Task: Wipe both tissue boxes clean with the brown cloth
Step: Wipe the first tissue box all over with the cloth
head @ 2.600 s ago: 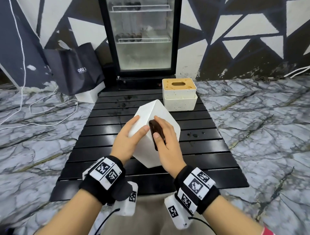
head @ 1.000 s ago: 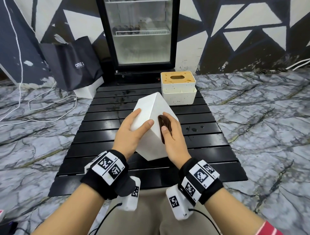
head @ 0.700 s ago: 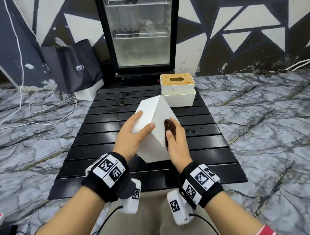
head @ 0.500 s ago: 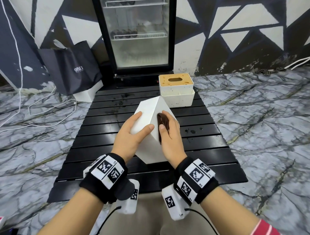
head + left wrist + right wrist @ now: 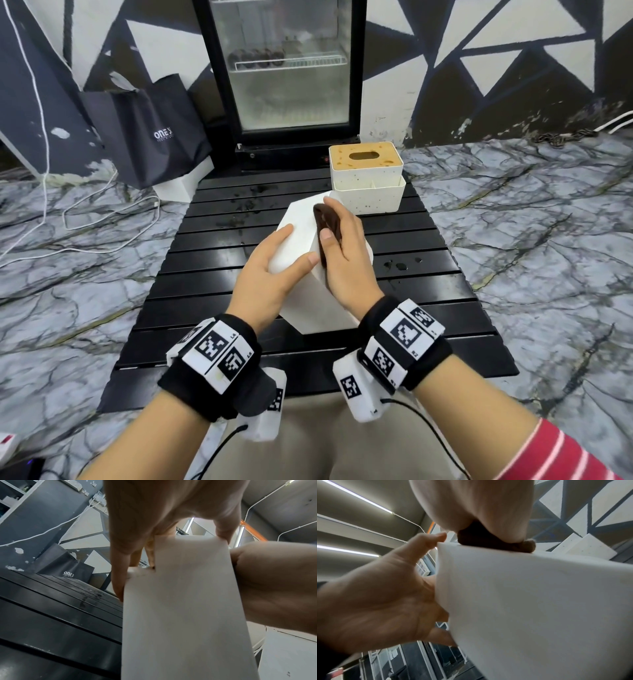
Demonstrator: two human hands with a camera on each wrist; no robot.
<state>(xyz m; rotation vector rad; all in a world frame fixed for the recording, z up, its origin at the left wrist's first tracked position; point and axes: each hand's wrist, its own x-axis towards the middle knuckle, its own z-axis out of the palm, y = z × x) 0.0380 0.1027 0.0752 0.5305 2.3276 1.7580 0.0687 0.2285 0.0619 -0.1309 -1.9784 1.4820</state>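
A plain white tissue box point(image 5: 317, 308) stands tilted on one edge on the black slatted table point(image 5: 205, 308). My left hand point(image 5: 298, 245) grips its left side, thumb on the near face and fingers over the far face; the left wrist view shows the fingers point(image 5: 118, 574) wrapped round the box point(image 5: 185, 608). My right hand point(image 5: 337, 228) holds the brown cloth point(image 5: 327, 222) and presses it on the box's right face close to the top edge; the right wrist view shows the cloth point(image 5: 488, 540) squeezed under the palm against the box point(image 5: 530, 601). A second, speckled tissue box point(image 5: 366, 178) with a tan lid sits behind.
Small wet spots point(image 5: 397, 265) lie on the slats right of the box. A glass-door fridge point(image 5: 284, 68) stands behind the table and a dark bag point(image 5: 150, 133) leans at the back left. White cables point(image 5: 85, 222) trail over the marble floor on the left.
My right hand has slid the cloth up the box's right face toward the top edge. The left hand keeps the same hold and the box stays tilted.
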